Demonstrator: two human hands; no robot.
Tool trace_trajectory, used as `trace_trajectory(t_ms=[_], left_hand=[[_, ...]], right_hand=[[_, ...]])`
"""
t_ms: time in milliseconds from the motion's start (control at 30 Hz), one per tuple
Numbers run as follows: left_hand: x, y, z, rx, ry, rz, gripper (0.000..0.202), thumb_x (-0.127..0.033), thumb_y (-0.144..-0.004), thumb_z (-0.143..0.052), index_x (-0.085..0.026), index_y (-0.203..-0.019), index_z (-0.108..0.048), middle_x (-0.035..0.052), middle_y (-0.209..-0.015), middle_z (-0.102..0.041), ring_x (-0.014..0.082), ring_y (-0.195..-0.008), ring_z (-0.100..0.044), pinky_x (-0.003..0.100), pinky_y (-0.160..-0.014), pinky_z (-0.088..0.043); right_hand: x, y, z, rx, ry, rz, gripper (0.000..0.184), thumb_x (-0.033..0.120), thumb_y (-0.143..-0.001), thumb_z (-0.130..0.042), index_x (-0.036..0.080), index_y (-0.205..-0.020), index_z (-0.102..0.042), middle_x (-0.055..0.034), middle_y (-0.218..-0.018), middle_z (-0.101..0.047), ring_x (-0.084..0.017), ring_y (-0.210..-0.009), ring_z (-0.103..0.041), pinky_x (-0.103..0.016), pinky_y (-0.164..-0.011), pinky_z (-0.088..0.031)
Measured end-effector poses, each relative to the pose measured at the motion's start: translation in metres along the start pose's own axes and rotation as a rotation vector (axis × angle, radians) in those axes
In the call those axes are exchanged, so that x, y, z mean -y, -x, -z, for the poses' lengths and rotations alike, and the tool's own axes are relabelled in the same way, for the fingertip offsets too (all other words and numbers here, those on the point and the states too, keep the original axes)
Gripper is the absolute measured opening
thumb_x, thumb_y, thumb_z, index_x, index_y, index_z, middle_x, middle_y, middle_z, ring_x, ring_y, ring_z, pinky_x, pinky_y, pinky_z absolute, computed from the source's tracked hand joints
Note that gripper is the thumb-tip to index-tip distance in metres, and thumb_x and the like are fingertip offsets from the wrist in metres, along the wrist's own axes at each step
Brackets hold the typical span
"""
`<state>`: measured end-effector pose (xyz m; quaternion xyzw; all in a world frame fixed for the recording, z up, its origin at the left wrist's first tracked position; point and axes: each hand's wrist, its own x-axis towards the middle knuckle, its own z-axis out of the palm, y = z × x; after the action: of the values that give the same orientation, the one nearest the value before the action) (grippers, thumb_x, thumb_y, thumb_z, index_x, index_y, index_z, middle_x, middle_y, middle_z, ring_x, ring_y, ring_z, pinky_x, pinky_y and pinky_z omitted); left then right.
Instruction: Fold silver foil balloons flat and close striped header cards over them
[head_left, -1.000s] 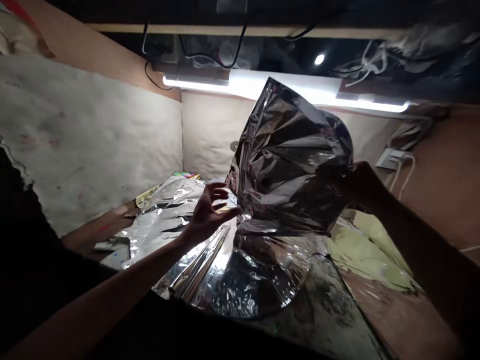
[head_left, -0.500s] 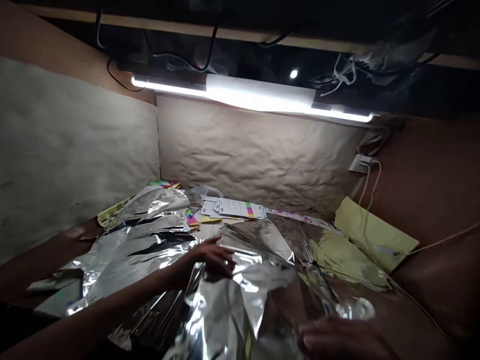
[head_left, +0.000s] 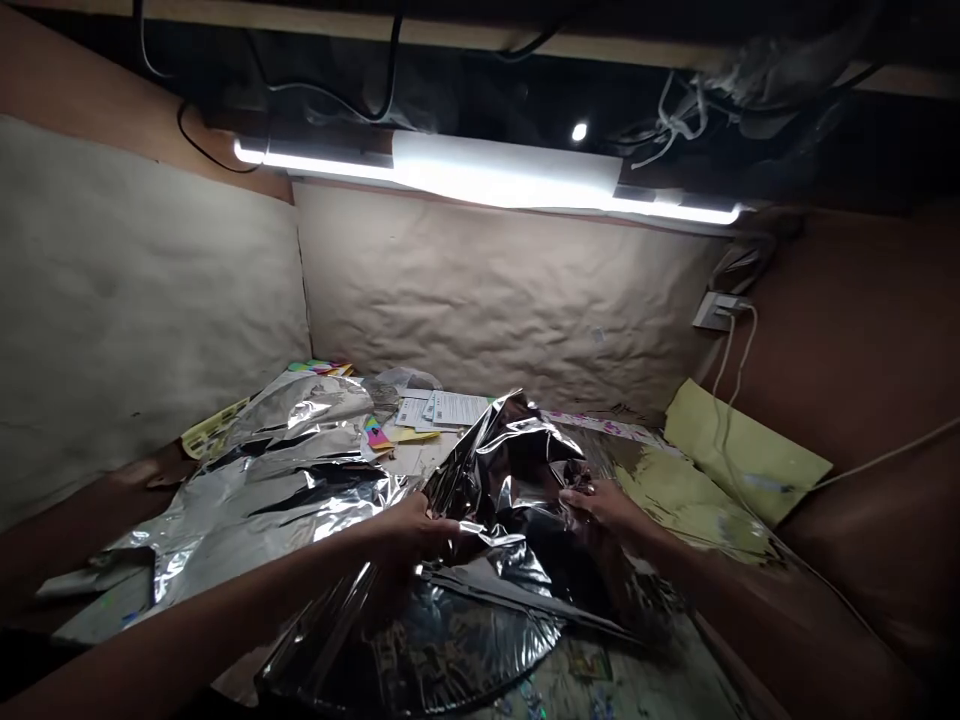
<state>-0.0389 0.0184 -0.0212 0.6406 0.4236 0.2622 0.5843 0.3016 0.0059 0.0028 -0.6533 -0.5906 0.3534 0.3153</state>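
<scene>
While both hands work at the near middle of the bench (head_left: 420, 455), the left hand (head_left: 409, 530) is closed around a gathered edge of a mirror-finish foil sheet (head_left: 502, 470), its fingers curled beneath the fold. The right hand (head_left: 600, 503) pinches the same sheet further along, with fingers and thumb drawn together on a crease. Neither hand is open. The sheet stands partly raised between them in a loose, crumpled peak, while its rounded lower margin (head_left: 420, 680) lies toward the near edge of the bench. For sound handling of film this thin, the hold is best kept at the edges with the fingertips rather than a clenched fist, and the pull between the hands kept even, since uneven tension is likely to add sharp creases or tear the foil. A second foil sheet (head_left: 277, 470) lies crumpled toward the left edge, just beside the first. Printed papers (head_left: 442, 408) lie near the rear edge, in front of the kraft-paper wall (head_left: 487, 290), and a yellow folder (head_left: 742, 450) rests at the right, below a wall socket (head_left: 712, 312).
</scene>
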Motion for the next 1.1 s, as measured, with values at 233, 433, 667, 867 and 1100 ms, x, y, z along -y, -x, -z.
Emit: trace_trajectory(t_ms=[233, 433, 667, 867, 1100], left_hand=[[-0.008, -0.001, -0.004, -0.273, -0.322, -0.094, 0.082, -0.055, -0.075, -0.071, -0.020, -0.141, -0.036, 0.0130, -0.110, -0.063, 0.0302, -0.095, -0.065, 0.040, -0.073, -0.053], [-0.016, -0.007, -0.030, -0.137, -1.045, -0.494, 0.076, -0.056, -0.091, -0.051, -0.022, -0.154, -0.025, 0.0148, -0.159, -0.025, 0.0335, -0.147, -0.021, 0.052, -0.117, -0.020], [0.018, -0.021, -0.040, 0.175, -1.120, -0.282, 0.087, -0.074, -0.090, -0.031, -0.019, -0.156, -0.017, 0.0175, -0.161, -0.011, 0.0364, -0.149, -0.006, 0.059, -0.117, -0.008], [-0.015, -0.064, -0.028, 0.130, -1.143, -0.479, 0.070, -0.060, -0.095, -0.040, -0.023, -0.153, -0.027, 0.0130, -0.161, -0.022, 0.0332, -0.149, -0.014, 0.055, -0.117, -0.013], [-0.014, -0.136, 0.004, 0.168, -1.156, -0.358, 0.075, -0.068, -0.094, -0.032, -0.025, -0.155, -0.022, 0.0143, -0.161, -0.019, 0.0342, -0.148, -0.017, 0.059, -0.113, -0.018]], right_hand=[[-0.015, -0.026, 0.008, -0.224, 0.262, 0.022, 0.055, 0.030, -0.073, -0.067, 0.010, -0.123, -0.058, -0.0175, -0.115, -0.068, -0.032, -0.105, -0.064, -0.041, -0.091, -0.048], [-0.005, 0.015, -0.026, -0.390, 0.541, 0.510, 0.065, 0.040, -0.093, -0.048, 0.015, -0.151, -0.032, -0.0140, -0.156, -0.034, -0.030, -0.145, -0.028, -0.049, -0.118, -0.024], [-0.025, 0.024, -0.063, 0.096, 0.750, 0.395, 0.067, 0.058, -0.098, -0.029, 0.019, -0.153, -0.031, -0.0092, -0.161, -0.024, -0.028, -0.149, -0.020, -0.048, -0.120, -0.022], [-0.020, 0.007, -0.060, 0.111, 0.801, 0.388, 0.068, 0.060, -0.098, -0.027, 0.022, -0.154, -0.030, -0.0068, -0.161, -0.024, -0.027, -0.149, -0.019, -0.048, -0.120, -0.020], [-0.024, 0.010, -0.067, 0.130, 0.768, 0.386, 0.065, 0.058, -0.098, -0.027, 0.024, -0.154, -0.029, -0.0035, -0.162, -0.023, -0.024, -0.150, -0.017, -0.046, -0.121, -0.017]])
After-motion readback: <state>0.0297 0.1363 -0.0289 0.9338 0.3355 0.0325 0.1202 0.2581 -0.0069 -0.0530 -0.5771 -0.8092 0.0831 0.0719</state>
